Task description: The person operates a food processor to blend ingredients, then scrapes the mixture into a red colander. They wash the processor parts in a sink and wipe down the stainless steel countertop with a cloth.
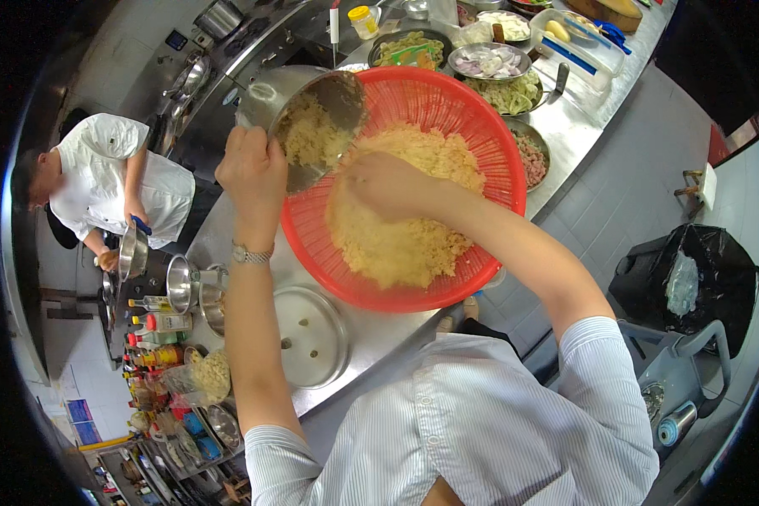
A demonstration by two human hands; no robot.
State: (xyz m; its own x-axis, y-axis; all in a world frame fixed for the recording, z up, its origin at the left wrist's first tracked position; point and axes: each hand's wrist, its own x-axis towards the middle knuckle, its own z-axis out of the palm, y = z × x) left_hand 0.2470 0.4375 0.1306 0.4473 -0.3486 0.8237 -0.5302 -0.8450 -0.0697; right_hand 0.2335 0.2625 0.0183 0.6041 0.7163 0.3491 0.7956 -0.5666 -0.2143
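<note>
My left hand, below which a wristwatch sits, grips the rim of a metal bowl. The bowl is tilted over the left rim of a red plastic colander, its mouth facing the colander. Some pale yellow crumbly food, like cooked grain, lies inside it. More of this yellow food is heaped in the colander. My right hand is down at the heap near the bowl's mouth, blurred. Its fingers are partly hidden, so whether they hold anything is unclear.
Dishes with sliced onion, shredded greens and diced meat stand beyond the colander. A round metal lid lies on the steel counter. Left, a co-worker holds a pan near bottles. A lined bin stands right.
</note>
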